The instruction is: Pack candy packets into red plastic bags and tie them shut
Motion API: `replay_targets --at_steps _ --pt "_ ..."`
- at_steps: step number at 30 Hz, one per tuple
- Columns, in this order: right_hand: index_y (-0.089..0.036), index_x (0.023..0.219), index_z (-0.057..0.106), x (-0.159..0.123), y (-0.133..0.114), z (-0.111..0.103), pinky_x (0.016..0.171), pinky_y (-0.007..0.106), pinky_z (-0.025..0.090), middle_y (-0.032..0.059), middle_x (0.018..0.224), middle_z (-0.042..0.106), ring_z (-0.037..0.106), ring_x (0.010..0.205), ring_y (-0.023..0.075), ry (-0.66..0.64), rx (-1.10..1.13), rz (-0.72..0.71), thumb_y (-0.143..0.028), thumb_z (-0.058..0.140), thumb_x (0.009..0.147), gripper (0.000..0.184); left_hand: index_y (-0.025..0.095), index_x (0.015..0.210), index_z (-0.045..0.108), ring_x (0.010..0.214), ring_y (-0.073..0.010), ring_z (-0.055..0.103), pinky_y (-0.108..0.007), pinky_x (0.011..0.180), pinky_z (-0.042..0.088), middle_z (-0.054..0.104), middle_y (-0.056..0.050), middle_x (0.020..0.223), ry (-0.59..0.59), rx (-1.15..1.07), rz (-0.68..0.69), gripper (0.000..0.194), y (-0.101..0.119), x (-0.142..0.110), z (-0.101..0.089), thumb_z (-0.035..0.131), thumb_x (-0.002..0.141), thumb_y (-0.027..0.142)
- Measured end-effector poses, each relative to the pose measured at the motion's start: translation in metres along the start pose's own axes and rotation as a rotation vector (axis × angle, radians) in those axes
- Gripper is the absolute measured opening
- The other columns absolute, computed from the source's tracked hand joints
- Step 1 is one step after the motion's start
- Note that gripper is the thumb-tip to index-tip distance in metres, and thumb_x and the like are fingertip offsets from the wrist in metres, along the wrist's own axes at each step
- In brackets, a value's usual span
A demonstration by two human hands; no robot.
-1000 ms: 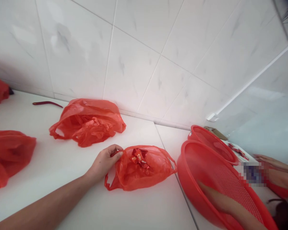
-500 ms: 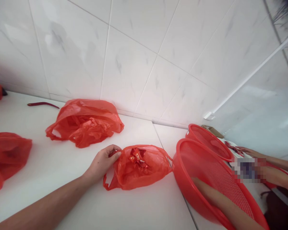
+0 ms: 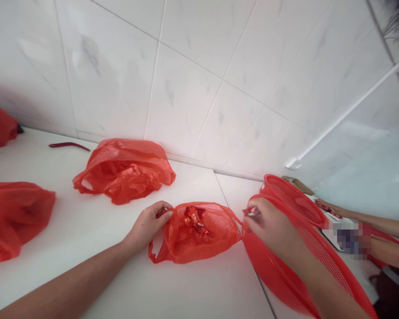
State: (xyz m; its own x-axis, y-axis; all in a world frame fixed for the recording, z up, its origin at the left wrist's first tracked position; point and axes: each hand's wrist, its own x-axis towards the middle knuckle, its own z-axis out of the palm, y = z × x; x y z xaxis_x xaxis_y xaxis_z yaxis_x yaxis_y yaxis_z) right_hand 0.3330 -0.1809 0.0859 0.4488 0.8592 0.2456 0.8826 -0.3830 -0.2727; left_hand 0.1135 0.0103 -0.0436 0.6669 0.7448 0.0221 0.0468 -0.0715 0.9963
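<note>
My left hand (image 3: 154, 224) pinches the rim of a red plastic bag (image 3: 186, 252), keeping its mouth open toward me. Inside the bag lie several shiny red wrapped packets (image 3: 195, 219) with pale lettering. My right hand (image 3: 266, 223) is closed on a small red wrapped packet (image 3: 250, 212), only its end showing between thumb and fingers. That hand is over the near rim of a large red plastic basket (image 3: 322, 248) with a perforated wall, just right of the bag. The basket's bottom is hidden.
More red bags lie left, one by the wall (image 3: 129, 170) and one at the edge (image 3: 16, 217). A dark red curved strip (image 3: 69, 145) lies behind them. A second red basket (image 3: 287, 195) stands beyond the first. At right, another person's arms (image 3: 379, 226) reach over the table.
My right hand has come up out of the large basket with a small wrapped packet, moving toward the bag. My left hand keeps hold of the bag's rim. The view has shifted slightly.
</note>
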Motion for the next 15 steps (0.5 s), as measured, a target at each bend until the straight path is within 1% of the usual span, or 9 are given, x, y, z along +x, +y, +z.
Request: replay_targets --at_steps 2,3,5,6,8,10,11,13,15 --pt "-0.026 0.091 0.051 0.003 -0.026 0.018 0.065 0.027 0.045 0.0010 0.092 0.060 0.060 0.077 0.0162 -0.073 0.019 -0.109 -0.026 0.044 0.085 0.010 0.022 0.086 0.059 0.070 -0.0186 0.063 -0.027 0.065 0.047 0.067 0.001 0.077 0.007 0.007 0.007 0.018 -0.001 0.000 0.000 0.052 0.081 0.037" --pt "-0.026 0.095 0.052 0.006 -0.034 0.026 0.065 0.027 0.045 0.0005 0.094 0.060 0.060 0.076 0.0158 -0.101 0.008 -0.155 -0.027 0.045 0.084 0.013 0.022 0.086 0.059 0.069 -0.0184 0.062 -0.027 0.064 0.047 0.067 0.001 0.076 0.011 0.009 0.006 0.017 -0.001 0.000 0.000 0.052 0.081 0.037" --pt "-0.028 0.106 0.052 0.013 -0.039 0.037 0.065 0.027 0.045 0.0013 0.102 0.060 0.061 0.076 0.0160 -0.119 -0.026 -0.190 -0.031 0.050 0.083 0.024 0.022 0.087 0.059 0.067 -0.0180 0.062 -0.027 0.062 0.047 0.066 0.001 0.074 0.016 0.010 0.006 0.017 -0.002 0.000 -0.001 0.051 0.081 0.037" --pt "-0.028 0.112 0.051 0.016 -0.038 0.039 0.065 0.028 0.045 0.0021 0.106 0.059 0.062 0.077 0.0164 -0.098 -0.033 -0.170 -0.034 0.052 0.082 0.030 0.022 0.087 0.059 0.066 -0.0179 0.062 -0.027 0.062 0.047 0.066 0.001 0.073 0.015 0.008 0.007 0.017 -0.002 0.000 -0.001 0.051 0.081 0.036" --pt "-0.029 0.115 0.052 0.021 -0.027 0.032 0.065 0.028 0.045 0.0029 0.107 0.061 0.062 0.078 0.0171 -0.004 -0.021 -0.064 -0.040 0.053 0.082 0.035 0.022 0.087 0.059 0.066 -0.0179 0.061 -0.027 0.062 0.046 0.066 0.001 0.072 0.011 0.007 0.012 0.017 -0.002 0.000 -0.001 0.051 0.081 0.036" --pt "-0.027 0.106 0.057 0.022 -0.009 0.016 0.067 0.028 0.045 0.0026 0.099 0.064 0.062 0.078 0.0179 0.079 -0.008 0.069 -0.045 0.050 0.083 0.030 0.021 0.086 0.059 0.066 -0.0181 0.062 -0.027 0.062 0.047 0.066 0.001 0.072 0.005 0.010 0.020 0.018 -0.002 0.001 -0.001 0.051 0.081 0.036" --pt "-0.026 0.100 0.059 0.020 0.001 0.007 0.068 0.029 0.046 0.0025 0.093 0.065 0.062 0.079 0.0186 0.090 -0.012 0.125 -0.047 0.047 0.085 0.029 0.021 0.086 0.060 0.067 -0.0183 0.062 -0.027 0.062 0.047 0.066 0.001 0.073 0.006 0.012 0.023 0.018 -0.002 0.001 -0.001 0.051 0.081 0.036" --pt "-0.024 0.092 0.061 0.011 0.022 -0.010 0.072 0.031 0.046 0.0033 0.089 0.067 0.062 0.081 0.0204 0.025 -0.019 0.206 -0.050 0.039 0.088 0.034 0.021 0.085 0.060 0.069 -0.0187 0.062 -0.027 0.063 0.047 0.067 0.000 0.074 0.004 0.013 0.025 0.019 -0.004 0.002 -0.001 0.051 0.081 0.037" --pt "-0.025 0.100 0.061 -0.006 0.040 -0.017 0.077 0.032 0.047 0.0041 0.097 0.068 0.063 0.089 0.0216 -0.084 -0.013 0.268 -0.051 0.037 0.088 0.037 0.022 0.085 0.061 0.069 -0.0189 0.062 -0.027 0.063 0.047 0.067 0.000 0.075 0.002 0.014 0.018 0.020 -0.005 0.003 -0.001 0.051 0.081 0.038"
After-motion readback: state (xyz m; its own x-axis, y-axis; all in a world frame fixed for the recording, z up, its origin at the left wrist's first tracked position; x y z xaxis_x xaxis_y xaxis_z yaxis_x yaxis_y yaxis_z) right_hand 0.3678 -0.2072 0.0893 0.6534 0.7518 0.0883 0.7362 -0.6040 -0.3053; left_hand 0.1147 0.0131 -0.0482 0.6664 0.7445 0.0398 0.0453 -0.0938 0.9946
